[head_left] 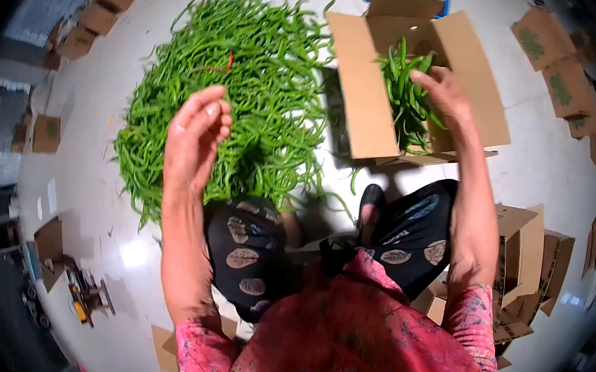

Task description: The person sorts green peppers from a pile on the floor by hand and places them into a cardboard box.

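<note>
At one o'clock, peppers [400,88] seem light, snappable, best cupped mid-bunch, with grip unclear for right hand [447,96], left hand [196,128] apparently empty.

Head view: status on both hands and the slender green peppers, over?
Left hand loosely curled over slender green pepper heap. Right hand at green peppers inside open brown cardboard box. No obstruction seen.

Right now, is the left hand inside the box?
No, the left hand is over the pepper pile, outside the box.
</note>
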`<state>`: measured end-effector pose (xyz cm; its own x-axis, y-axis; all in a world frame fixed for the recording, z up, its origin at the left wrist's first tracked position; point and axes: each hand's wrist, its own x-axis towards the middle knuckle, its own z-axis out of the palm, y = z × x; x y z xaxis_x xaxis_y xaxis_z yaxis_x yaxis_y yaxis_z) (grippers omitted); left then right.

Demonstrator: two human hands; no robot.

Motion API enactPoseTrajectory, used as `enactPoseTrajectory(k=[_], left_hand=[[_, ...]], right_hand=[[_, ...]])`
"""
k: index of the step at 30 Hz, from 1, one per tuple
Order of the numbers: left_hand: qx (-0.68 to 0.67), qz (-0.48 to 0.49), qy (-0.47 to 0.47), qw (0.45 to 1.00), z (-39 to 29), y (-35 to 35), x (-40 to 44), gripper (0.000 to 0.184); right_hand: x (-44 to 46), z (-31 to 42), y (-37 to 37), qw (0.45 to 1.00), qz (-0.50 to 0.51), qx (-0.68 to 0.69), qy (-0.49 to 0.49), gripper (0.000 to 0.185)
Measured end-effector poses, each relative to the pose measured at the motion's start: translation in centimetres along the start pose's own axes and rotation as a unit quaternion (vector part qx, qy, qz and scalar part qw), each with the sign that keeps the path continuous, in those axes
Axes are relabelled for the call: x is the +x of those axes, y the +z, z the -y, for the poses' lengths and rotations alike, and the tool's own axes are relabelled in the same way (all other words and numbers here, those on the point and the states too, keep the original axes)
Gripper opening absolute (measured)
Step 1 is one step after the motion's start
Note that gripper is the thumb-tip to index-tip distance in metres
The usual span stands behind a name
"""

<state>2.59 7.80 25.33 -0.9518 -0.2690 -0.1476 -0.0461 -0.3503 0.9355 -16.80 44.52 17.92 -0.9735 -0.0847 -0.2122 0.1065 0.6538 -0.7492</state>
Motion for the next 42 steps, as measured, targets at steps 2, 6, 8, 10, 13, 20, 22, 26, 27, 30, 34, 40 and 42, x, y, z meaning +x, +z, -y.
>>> enactPoseTrajectory(k=[2, 6, 8, 10, 13, 20, 22, 26, 27, 30, 34, 40, 42], left_hand=[[-0.008, -0.016, -0.015, 1.000, 0.2, -3.2, 0.3, 0.028], [0.102, -0.121, -0.052, 0.986, 4.1, -11.4, -1.3, 0.026], [0.128, -0.179, -0.072, 0.973, 6.5, -14.8, -3.5, 0.024], [0.151, -0.215, -0.107, 0.959, 11.1, -18.5, -6.4, 0.023], [0.158, -0.269, -0.160, 0.937, 19.7, -21.5, -11.8, 0.022], [0.612, -0.169, 0.050, 0.771, 21.5, -17.7, -8.4, 0.032], [0.645, -0.123, 0.115, 0.745, 19.8, -15.8, -5.0, 0.039], [0.731, -0.010, 0.165, 0.662, 20.4, -14.8, 2.4, 0.058], [0.755, 0.010, 0.176, 0.632, 21.1, -14.7, 3.9, 0.061], [0.808, 0.077, 0.171, 0.558, 23.2, -15.4, 7.6, 0.067], [0.847, 0.160, 0.193, 0.469, 25.5, -16.9, 10.1, 0.067], [0.839, 0.274, 0.120, 0.454, 25.5, -17.0, 9.4, 0.068], [0.840, 0.280, 0.157, 0.437, 24.2, -16.6, 8.6, 0.066]], right_hand=[[-1.1, 0.1, 0.0, 0.997, -0.035, 0.047, -0.046, 0.069], [-4.8, 3.9, 0.7, 0.986, 0.015, 0.083, -0.142, 0.050], [-6.6, 6.0, 2.0, 0.978, 0.088, 0.117, -0.150, 0.045], [-8.3, 7.6, 2.9, 0.968, 0.154, 0.079, -0.180, 0.041], [-11.6, 10.2, 4.4, 0.934, 0.249, -0.022, -0.256, 0.038], [-15.5, 10.6, 7.5, 0.832, 0.333, -0.248, -0.367, 0.044], [-15.3, 9.8, 8.4, 0.829, 0.350, -0.258, -0.352, 0.044], [-14.9, 8.7, 10.0, 0.813, 0.317, -0.303, -0.383, 0.038], [-14.8, 8.7, 10.2, 0.806, 0.333, -0.322, -0.368, 0.043], [-14.4, 8.1, 10.8, 0.787, 0.358, -0.356, -0.353, 0.058], [-14.2, 8.7, 10.4, 0.790, 0.341, -0.348, -0.372, 0.059], [-14.3, 7.9, 10.2, 0.805, 0.305, -0.316, -0.399, 0.048], [-14.4, 7.7, 10.1, 0.814, 0.294, -0.293, -0.406, 0.046]])
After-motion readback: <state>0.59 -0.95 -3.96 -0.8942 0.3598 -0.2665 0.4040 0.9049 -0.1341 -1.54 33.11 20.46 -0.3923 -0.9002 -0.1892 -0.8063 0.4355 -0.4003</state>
